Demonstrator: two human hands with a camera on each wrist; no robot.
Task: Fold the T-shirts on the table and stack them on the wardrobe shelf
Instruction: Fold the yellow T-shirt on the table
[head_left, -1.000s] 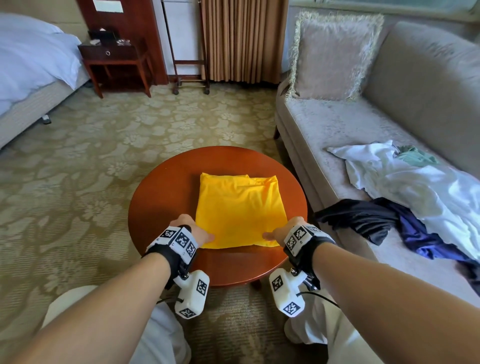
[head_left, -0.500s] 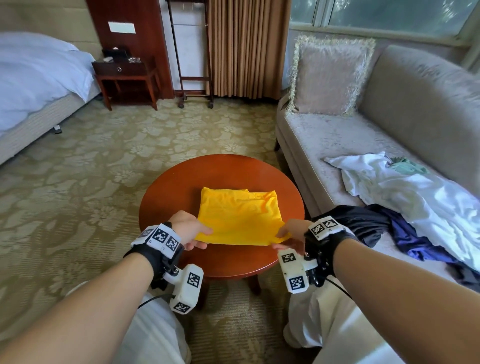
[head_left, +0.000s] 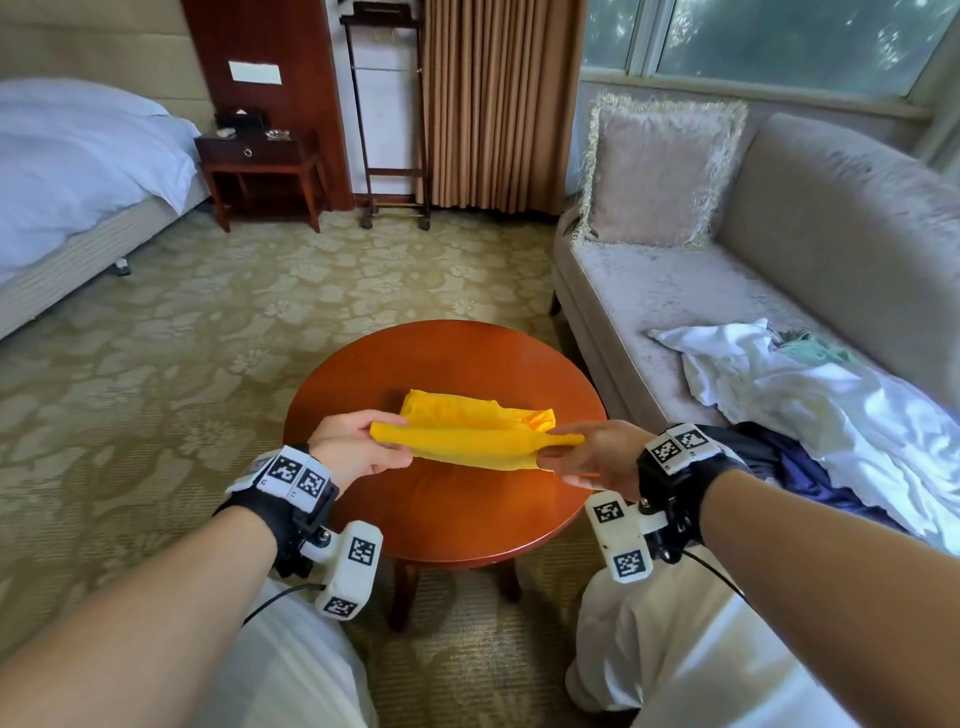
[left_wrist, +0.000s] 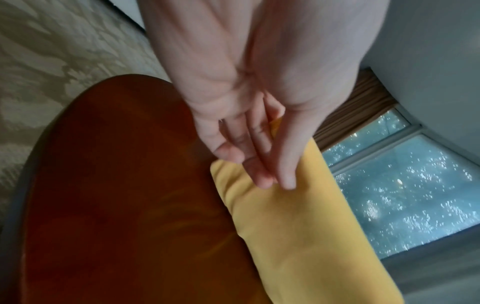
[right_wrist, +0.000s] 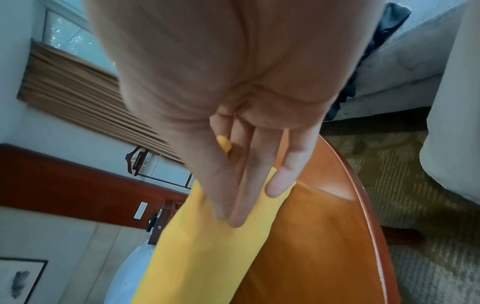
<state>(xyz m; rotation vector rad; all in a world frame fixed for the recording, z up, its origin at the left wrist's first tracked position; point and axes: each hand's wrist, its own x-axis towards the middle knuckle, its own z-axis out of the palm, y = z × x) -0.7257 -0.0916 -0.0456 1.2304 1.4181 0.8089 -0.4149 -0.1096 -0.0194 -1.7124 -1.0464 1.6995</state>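
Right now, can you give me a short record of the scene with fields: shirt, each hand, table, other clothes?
shirt: yellow T-shirt, folded, near edge lifted, far part on the table
left hand: left hand pinches the shirt's left corner
right hand: right hand pinches the right corner
table: round wooden table
other clothes: white garment and dark garments lie unfolded on the sofa

Soft daylight from the window at upper right; head view bright, sharp at centre, walls and curtain bowed toward the edges. Glare on the table rim in the right wrist view. Wrist views dimmer, motion-blurred, strongly warped.
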